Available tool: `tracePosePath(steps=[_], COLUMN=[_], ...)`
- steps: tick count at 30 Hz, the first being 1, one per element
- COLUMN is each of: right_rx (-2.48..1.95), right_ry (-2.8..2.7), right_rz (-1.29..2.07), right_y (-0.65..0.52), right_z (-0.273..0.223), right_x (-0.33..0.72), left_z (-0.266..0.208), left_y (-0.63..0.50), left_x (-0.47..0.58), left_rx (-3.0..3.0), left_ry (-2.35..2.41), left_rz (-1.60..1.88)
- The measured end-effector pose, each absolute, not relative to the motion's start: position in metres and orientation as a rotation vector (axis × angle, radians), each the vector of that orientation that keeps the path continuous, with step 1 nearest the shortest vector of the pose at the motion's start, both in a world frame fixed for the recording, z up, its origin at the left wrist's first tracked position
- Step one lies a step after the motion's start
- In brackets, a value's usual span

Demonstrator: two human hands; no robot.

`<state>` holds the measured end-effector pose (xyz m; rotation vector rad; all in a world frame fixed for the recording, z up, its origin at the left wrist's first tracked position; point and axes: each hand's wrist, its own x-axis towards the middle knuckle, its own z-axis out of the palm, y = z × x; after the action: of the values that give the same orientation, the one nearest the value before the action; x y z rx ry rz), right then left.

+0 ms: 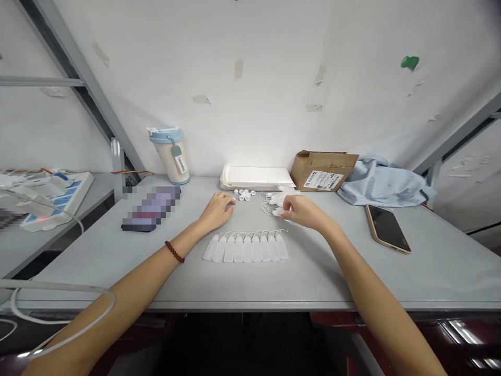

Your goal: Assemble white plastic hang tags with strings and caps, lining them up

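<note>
My left hand point(216, 211) rests on the grey table with its fingers loosely bent, beside several small white caps point(245, 195). To the right, my right hand point(303, 210) has thumb and forefinger pinched at a loose pile of translucent white tag-like pieces point(278, 197) with thin cords. It grips one of these pieces, partly hidden by the fingers. Between my forearms lies a neat, overlapping row of similar translucent white pieces point(246, 249), their corded ends pointing away from me.
Against the wall stand a tumbler point(172, 159), a white tray-like package point(256, 176) and a cardboard box point(323, 171). Light blue cloth point(383, 183) lies at the back right, a phone point(388, 228) before it. A purple item point(154, 208), partly blurred, and a power strip point(62, 201) are left.
</note>
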<state>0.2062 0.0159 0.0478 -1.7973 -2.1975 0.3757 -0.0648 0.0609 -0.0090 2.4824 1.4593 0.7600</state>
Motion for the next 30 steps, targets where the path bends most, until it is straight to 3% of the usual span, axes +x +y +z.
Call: tracePosePath(steps=[12,20,30], right_rx=[-1.611,-1.450,-1.460], right_ry=[-2.177,-2.160,-2.484], right_rz=[0.387,1.018,1.457], right_y=[0.014,0.003,-0.004], right_z=[0.052,0.070,0.074], right_x=[0.205,0.203,0.199], left_z=[-0.002,0.004,0.006], left_y=[0.056,0.053,0.049], left_x=[-0.061,-0.060,-0.058], left_rx=[2.396,2.237,1.966], left_ry=[1.667,1.657,1.540], left_rz=[0.759,0.761,0.881])
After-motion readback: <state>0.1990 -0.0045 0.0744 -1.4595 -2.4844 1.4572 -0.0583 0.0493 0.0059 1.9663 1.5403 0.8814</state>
